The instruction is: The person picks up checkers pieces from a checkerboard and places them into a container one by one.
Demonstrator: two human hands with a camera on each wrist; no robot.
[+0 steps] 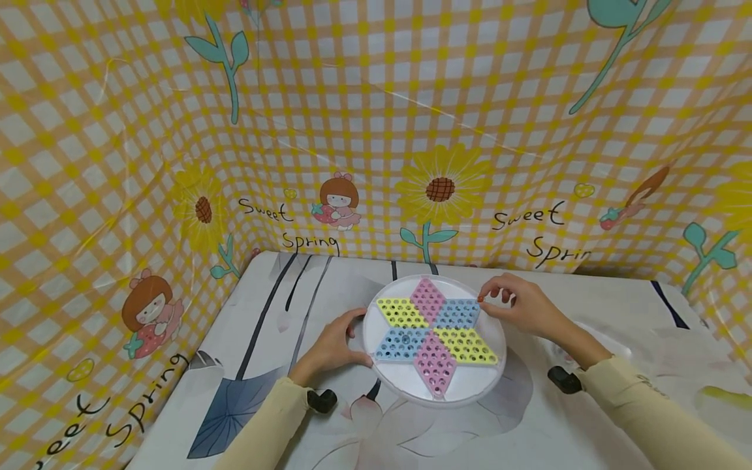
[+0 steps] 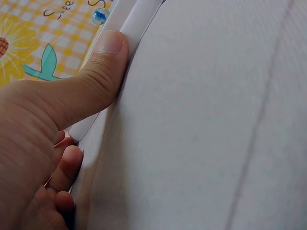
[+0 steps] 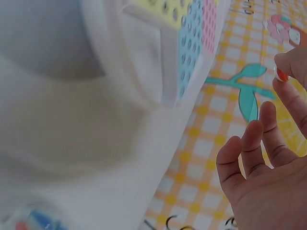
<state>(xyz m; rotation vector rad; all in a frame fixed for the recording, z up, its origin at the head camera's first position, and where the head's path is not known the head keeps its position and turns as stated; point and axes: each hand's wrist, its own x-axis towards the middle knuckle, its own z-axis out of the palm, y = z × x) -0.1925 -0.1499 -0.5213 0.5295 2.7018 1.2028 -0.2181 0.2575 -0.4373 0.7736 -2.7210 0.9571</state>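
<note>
A round white Chinese checkers board (image 1: 470, 385) carries a star of pink, yellow and blue triangles full of holes. My left hand (image 1: 333, 343) holds its left rim. In the left wrist view the thumb (image 2: 103, 72) lies along the white rim, and the other fingers are partly hidden below. One blue-and-clear marble (image 2: 100, 16) shows just past that rim. Over the board's upper right edge, beside the blue triangle (image 1: 457, 314), my right hand (image 1: 517, 303) pinches a red-orange and white marble (image 3: 281, 74) between thumb and index finger. Its other fingers are loosely bent, touching nothing.
A clear container (image 1: 593, 339) sits on the table right of the board, partly behind the right forearm; coloured marbles (image 3: 41, 219) show in it, blurred. The table has a white printed cover (image 1: 276, 431). Yellow checked cloth (image 1: 376, 130) hangs behind and at the sides.
</note>
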